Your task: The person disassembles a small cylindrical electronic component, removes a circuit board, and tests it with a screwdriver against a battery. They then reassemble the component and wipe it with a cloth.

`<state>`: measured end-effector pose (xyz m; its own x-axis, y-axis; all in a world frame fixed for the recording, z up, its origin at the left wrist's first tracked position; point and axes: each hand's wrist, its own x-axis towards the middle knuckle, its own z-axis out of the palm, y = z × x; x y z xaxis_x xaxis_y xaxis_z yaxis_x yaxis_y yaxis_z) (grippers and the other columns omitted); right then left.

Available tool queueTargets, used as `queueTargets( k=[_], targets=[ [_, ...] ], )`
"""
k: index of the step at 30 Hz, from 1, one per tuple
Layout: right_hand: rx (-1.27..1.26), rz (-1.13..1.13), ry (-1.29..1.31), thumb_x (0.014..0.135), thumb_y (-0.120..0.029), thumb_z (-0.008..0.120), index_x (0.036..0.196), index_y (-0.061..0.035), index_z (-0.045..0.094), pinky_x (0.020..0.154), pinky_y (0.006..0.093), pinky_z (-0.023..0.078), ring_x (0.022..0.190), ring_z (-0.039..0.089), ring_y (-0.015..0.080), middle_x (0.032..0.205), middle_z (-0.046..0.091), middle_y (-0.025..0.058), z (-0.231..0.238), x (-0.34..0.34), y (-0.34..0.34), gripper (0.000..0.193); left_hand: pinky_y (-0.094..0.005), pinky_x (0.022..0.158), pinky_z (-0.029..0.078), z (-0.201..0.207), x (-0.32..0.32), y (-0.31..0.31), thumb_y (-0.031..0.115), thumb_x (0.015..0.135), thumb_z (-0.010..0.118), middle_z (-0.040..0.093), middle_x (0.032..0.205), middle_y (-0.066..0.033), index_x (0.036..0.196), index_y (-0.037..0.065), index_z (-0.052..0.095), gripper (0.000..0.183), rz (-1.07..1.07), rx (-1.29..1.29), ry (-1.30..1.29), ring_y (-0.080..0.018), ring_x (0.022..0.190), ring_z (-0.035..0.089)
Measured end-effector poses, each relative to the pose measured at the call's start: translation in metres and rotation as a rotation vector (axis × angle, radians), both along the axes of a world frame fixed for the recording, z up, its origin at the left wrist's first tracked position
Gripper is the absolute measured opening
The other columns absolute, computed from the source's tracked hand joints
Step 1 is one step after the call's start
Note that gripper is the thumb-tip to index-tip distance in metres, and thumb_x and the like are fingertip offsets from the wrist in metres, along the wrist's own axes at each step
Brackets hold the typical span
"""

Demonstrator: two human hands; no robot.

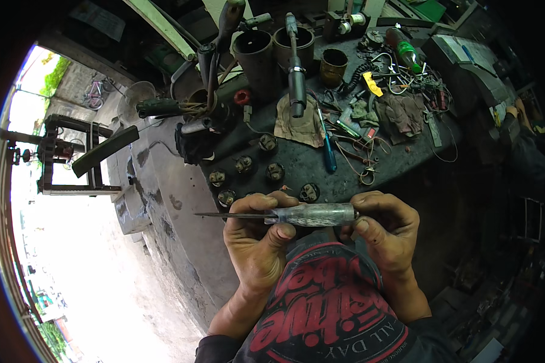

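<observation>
Here, tool point(316, 215) near red-lettered shirt point(327, 293)

Six o'clock: dark shirt point(399, 339), the one place with legible print, large red lettering point(306, 296) across the front and smaller grey lettering point(364, 342) curving nearer the lower edge. Between one and two o'clock: bottle point(396, 37) with green label point(407, 51), print too small to make out.

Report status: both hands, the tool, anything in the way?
Left hand gripping pointed tool at mid-length, right hand pinching butt of its handle. Tip leftward, uncovered. Small metal parts on bench beyond; none blocking tip.
</observation>
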<state>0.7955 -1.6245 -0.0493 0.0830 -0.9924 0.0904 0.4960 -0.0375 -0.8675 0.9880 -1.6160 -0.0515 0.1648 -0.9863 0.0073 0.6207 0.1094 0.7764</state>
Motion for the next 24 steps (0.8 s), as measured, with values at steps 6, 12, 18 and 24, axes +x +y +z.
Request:
queueTargets(
  k=[6,12,18,24],
  targets=[
    [-0.071,-0.002,0.018,0.086,0.007,0.071,0.108,0.0100,0.067,0.075,0.0326,0.063,0.085,0.071,0.0226,0.105,0.066,0.0201,0.0003,0.0007,-0.0055,0.023,-0.0369,0.100,0.049,-0.0012,0.0015,-0.0021,0.009,0.078,0.085,0.068,0.107,-0.0163,0.114,0.005,0.058,0.045,0.007,-0.008,-0.051,-0.0226,0.103,0.065],
    [-0.042,0.016,0.101,0.086,0.006,0.072,0.107,0.0112,0.068,0.072,0.0310,0.062,0.082,0.071,0.0223,0.103,0.068,0.0212,0.0014,-0.0013,-0.0051,0.022,-0.0385,0.095,0.053,0.0029,0.0019,-0.0030,0.006,0.079,0.084,0.068,0.107,-0.0172,0.114,0.003,0.058,0.044,0.009,-0.039,-0.033,-0.0255,0.101,0.067],
    [-0.070,0.046,0.119,0.086,0.004,0.074,0.107,0.0106,0.068,0.070,0.0287,0.060,0.082,0.070,0.0204,0.102,0.068,0.0198,0.0033,-0.0001,-0.0080,0.023,-0.0390,0.093,0.055,0.0019,0.0043,-0.0040,0.005,0.080,0.083,0.068,0.107,-0.0168,0.115,0.003,0.058,0.044,0.008,-0.046,-0.042,-0.0257,0.101,0.068],
    [-0.017,-0.048,0.118,0.085,0.006,0.074,0.106,0.0075,0.069,0.071,0.0268,0.059,0.083,0.070,0.0178,0.103,0.068,0.0165,0.0022,0.0028,-0.0036,0.022,-0.0382,0.093,0.055,-0.0032,0.0033,-0.0061,0.009,0.081,0.083,0.068,0.107,-0.0155,0.116,0.003,0.057,0.044,-0.023,0.011,0.023,-0.0246,0.103,0.067]
  ],
)
